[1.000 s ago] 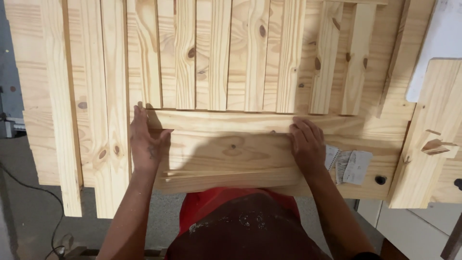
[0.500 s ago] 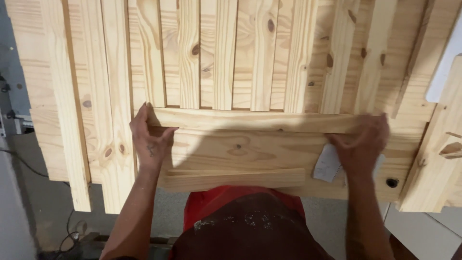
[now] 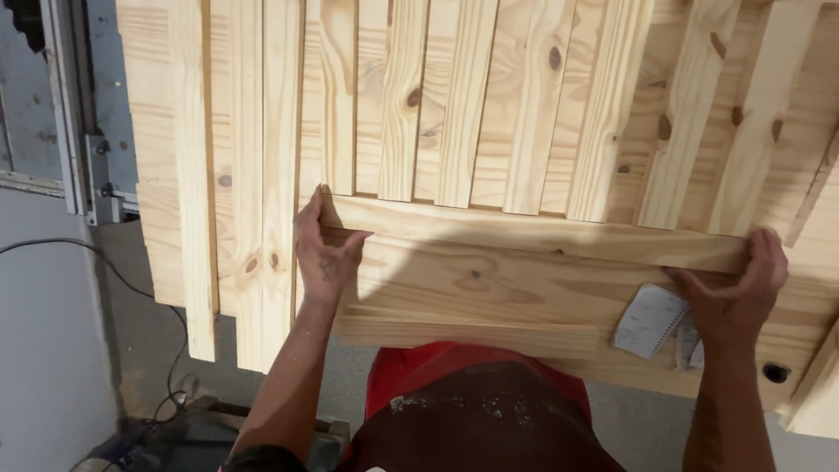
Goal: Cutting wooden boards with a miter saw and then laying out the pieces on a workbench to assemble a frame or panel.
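A long pale pine board (image 3: 533, 238) lies crosswise on the wooden work surface (image 3: 489, 288), near its front edge. My left hand (image 3: 322, 249) grips the board's left end, thumb on top. My right hand (image 3: 738, 293) holds its right end, fingers curled over the far edge. A shorter pine strip (image 3: 463, 332) lies just below the board, close to my body. Beyond the board, several pine slats (image 3: 463, 105) lie side by side, running away from me.
Folded pieces of grey-white sandpaper (image 3: 651, 319) lie beside my right hand. A dark round hole (image 3: 774, 373) sits in the surface at the right. A black cable (image 3: 87, 253) trails over the grey floor at the left, below a metal frame (image 3: 74, 114).
My right hand slid from the middle of the board out to its right end. My left hand stayed at the left end. The view shifted slightly left.
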